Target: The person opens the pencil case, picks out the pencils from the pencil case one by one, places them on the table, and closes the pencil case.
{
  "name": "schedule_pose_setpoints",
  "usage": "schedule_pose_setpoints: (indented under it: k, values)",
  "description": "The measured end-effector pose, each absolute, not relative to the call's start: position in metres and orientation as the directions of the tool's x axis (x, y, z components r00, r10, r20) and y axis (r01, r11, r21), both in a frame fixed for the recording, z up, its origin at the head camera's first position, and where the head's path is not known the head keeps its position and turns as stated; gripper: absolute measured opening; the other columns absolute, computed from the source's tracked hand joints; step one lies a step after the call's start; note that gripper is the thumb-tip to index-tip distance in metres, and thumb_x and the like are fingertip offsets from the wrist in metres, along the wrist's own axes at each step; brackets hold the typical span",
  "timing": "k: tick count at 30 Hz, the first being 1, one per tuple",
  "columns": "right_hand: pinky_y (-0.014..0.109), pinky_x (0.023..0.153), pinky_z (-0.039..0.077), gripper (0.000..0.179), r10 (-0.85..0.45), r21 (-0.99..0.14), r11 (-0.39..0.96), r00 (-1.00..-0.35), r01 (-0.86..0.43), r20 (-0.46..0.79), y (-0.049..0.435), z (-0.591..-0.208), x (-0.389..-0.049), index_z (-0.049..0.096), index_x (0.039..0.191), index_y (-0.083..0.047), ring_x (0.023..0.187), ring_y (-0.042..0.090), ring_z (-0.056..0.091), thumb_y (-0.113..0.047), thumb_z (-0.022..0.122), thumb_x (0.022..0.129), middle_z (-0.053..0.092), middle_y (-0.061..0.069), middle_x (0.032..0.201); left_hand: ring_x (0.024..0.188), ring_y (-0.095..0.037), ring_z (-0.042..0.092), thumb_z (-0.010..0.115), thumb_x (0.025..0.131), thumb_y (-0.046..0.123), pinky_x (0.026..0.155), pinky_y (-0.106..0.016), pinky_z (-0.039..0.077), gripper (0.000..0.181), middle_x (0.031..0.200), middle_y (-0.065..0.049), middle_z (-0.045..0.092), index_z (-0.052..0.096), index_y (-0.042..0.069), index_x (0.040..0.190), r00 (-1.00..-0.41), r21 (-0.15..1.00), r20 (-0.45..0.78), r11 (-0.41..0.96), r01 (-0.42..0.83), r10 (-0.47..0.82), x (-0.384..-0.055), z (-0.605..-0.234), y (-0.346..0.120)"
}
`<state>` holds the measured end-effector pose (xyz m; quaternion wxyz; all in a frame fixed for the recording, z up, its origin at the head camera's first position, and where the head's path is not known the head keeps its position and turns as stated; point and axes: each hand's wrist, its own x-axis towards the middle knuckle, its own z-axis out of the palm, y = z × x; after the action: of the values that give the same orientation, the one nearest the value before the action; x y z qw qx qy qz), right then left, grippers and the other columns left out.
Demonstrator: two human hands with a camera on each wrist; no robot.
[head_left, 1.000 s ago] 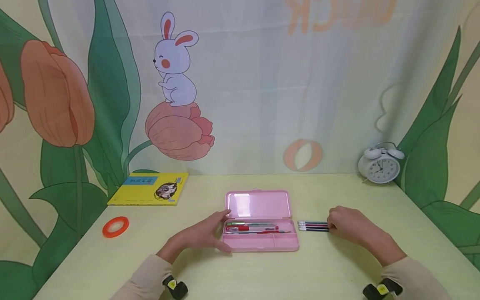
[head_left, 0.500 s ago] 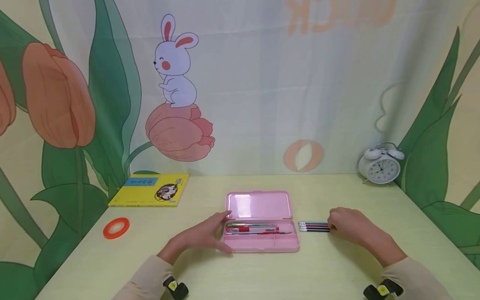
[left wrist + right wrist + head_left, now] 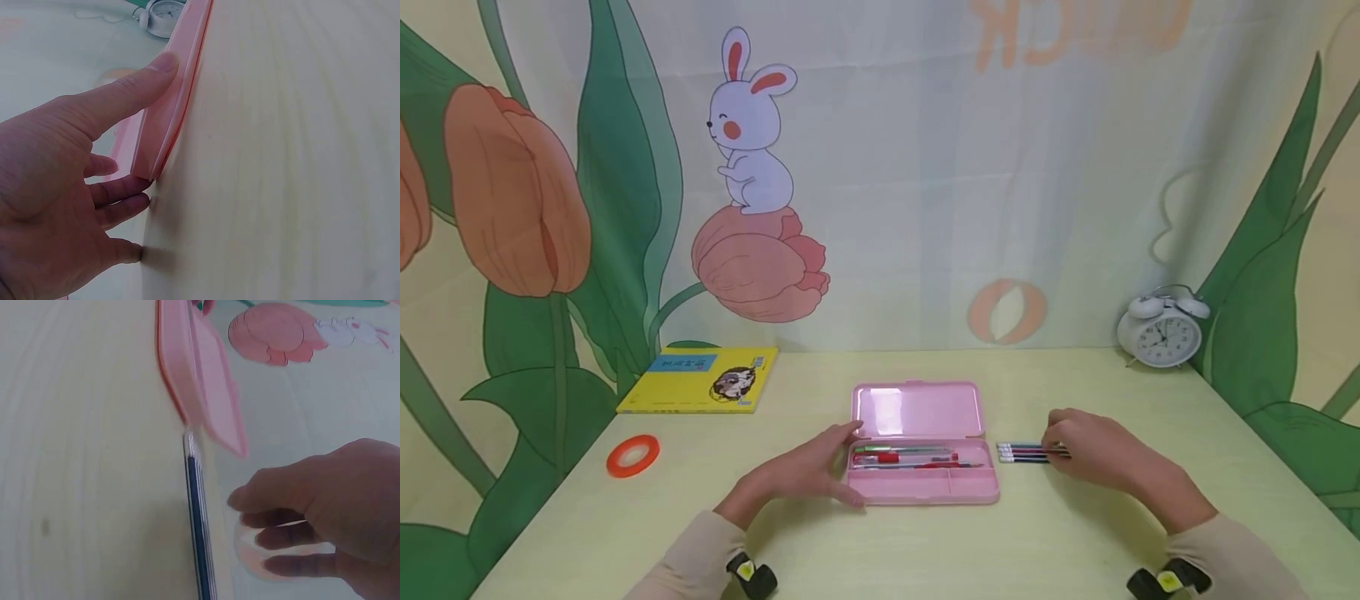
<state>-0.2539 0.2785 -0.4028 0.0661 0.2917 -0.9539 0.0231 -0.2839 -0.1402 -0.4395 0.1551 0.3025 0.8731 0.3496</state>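
Note:
A pink pencil case (image 3: 906, 487) lies on the table, its lid (image 3: 936, 412) folded back. Inside its rear compartment are several pens, among them a red pen (image 3: 887, 457). My left hand (image 3: 808, 462) grips the case's left end, thumb (image 3: 140, 84) on the front side and fingers around the corner. To the right of the case, several pencils (image 3: 1018, 454) lie side by side, eraser ends toward it. My right hand (image 3: 1097, 450) is over their far part in the head view. In the right wrist view, its loosely bent fingers (image 3: 275, 537) are apart from the pencils and hold nothing.
A yellow book (image 3: 692, 383) lies at the back left, with an orange tape roll (image 3: 632, 456) in front of it. At the back right stands a white alarm clock (image 3: 1161, 333). A printed curtain (image 3: 887, 208) hangs behind the table.
My right hand has lifted a little and shifted left along the pencils, uncovering their right ends. The left hand and the pencil case have stayed in place.

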Motion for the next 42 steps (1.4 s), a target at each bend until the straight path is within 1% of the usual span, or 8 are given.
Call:
schedule_pose_setpoints:
  k: [5, 10, 13, 16, 24, 28, 35, 42]
  values:
    - [0.027, 0.062, 0.054, 0.009, -0.625, -0.018, 0.761, -0.741, -0.648, 0.248, 0.256, -0.393, -0.252, 0.077, 0.087, -0.011, 0.075, 0.01, 0.055, -0.007, 0.082, 0.081, 0.061, -0.005, 0.085, 0.147, -0.03, 0.027, 0.089, 0.074, 0.041, 0.12, -0.048, 0.023, 0.116, 0.159, -0.016, 0.03, 0.019, 0.002, 0.158, -0.777, 0.703, -0.062, 0.58, 0.412, 0.627, -0.284, -0.44, -0.139]
    - [0.03, 0.067, 0.057, 0.011, -0.672, -0.058, 0.715, -0.708, -0.696, 0.218, 0.231, -0.391, -0.252, 0.078, 0.092, -0.008, 0.082, 0.015, 0.061, -0.005, 0.081, 0.082, 0.065, -0.003, 0.088, 0.146, -0.03, 0.027, 0.089, 0.074, 0.04, 0.12, -0.048, 0.024, 0.116, 0.158, -0.016, 0.031, 0.018, 0.003, 0.158, -0.773, 0.714, -0.066, 0.571, 0.405, 0.631, -0.285, -0.44, -0.138]
    - [0.031, 0.069, 0.057, 0.011, -0.683, -0.08, 0.708, -0.709, -0.702, 0.174, 0.216, -0.394, -0.255, 0.078, 0.094, -0.007, 0.083, 0.015, 0.061, -0.006, 0.08, 0.083, 0.067, -0.003, 0.088, 0.147, -0.031, 0.027, 0.088, 0.075, 0.041, 0.12, -0.047, 0.023, 0.117, 0.159, -0.017, 0.029, 0.017, 0.002, 0.158, -0.768, 0.701, -0.061, 0.575, 0.421, 0.637, -0.285, -0.441, -0.138]
    - [0.027, 0.066, 0.054, 0.008, -0.691, -0.12, 0.699, -0.709, -0.705, 0.141, 0.204, -0.398, -0.262, 0.078, 0.091, -0.008, 0.076, 0.011, 0.057, -0.004, 0.078, 0.084, 0.066, -0.005, 0.083, 0.147, -0.031, 0.027, 0.088, 0.075, 0.042, 0.12, -0.047, 0.023, 0.117, 0.158, -0.018, 0.03, 0.017, 0.001, 0.158, -0.768, 0.692, -0.06, 0.581, 0.428, 0.638, -0.286, -0.44, -0.137]
    - [0.019, 0.052, 0.036, 0.018, -0.724, -0.221, 0.658, -0.685, -0.72, 0.076, 0.185, -0.404, -0.279, 0.077, 0.074, -0.013, 0.059, 0.004, 0.042, 0.0, 0.074, 0.086, 0.057, -0.01, 0.064, 0.148, -0.031, 0.025, 0.088, 0.075, 0.043, 0.12, -0.047, 0.023, 0.117, 0.16, -0.018, 0.027, 0.016, 0.002, 0.159, -0.77, 0.688, -0.068, 0.589, 0.424, 0.635, -0.287, -0.439, -0.137]
    - [0.018, 0.053, 0.038, 0.017, -0.733, -0.197, 0.656, -0.678, -0.728, 0.064, 0.178, -0.408, -0.283, 0.076, 0.073, -0.012, 0.058, 0.005, 0.043, -0.003, 0.075, 0.087, 0.055, -0.01, 0.064, 0.147, -0.032, 0.026, 0.088, 0.076, 0.041, 0.12, -0.048, 0.024, 0.116, 0.159, -0.019, 0.027, 0.017, 0.002, 0.158, -0.773, 0.694, -0.07, 0.587, 0.417, 0.631, -0.287, -0.439, -0.138]
    - [0.022, 0.061, 0.047, 0.01, -0.678, -0.207, 0.714, -0.734, -0.669, 0.033, 0.171, -0.412, -0.281, 0.079, 0.086, -0.011, 0.066, 0.009, 0.051, -0.003, 0.073, 0.089, 0.064, -0.006, 0.076, 0.147, -0.032, 0.027, 0.087, 0.077, 0.041, 0.12, -0.048, 0.024, 0.115, 0.159, -0.018, 0.029, 0.017, 0.002, 0.158, -0.77, 0.698, -0.081, 0.587, 0.409, 0.632, -0.286, -0.44, -0.138]
    - [0.022, 0.06, 0.045, 0.009, -0.679, -0.151, 0.722, -0.734, -0.675, 0.031, 0.169, -0.41, -0.28, 0.076, 0.081, -0.012, 0.065, 0.01, 0.05, -0.003, 0.076, 0.085, 0.06, -0.007, 0.073, 0.147, -0.033, 0.026, 0.088, 0.076, 0.04, 0.12, -0.049, 0.024, 0.115, 0.158, -0.019, 0.029, 0.017, 0.001, 0.158, -0.772, 0.699, -0.082, 0.589, 0.406, 0.63, -0.284, -0.439, -0.138]
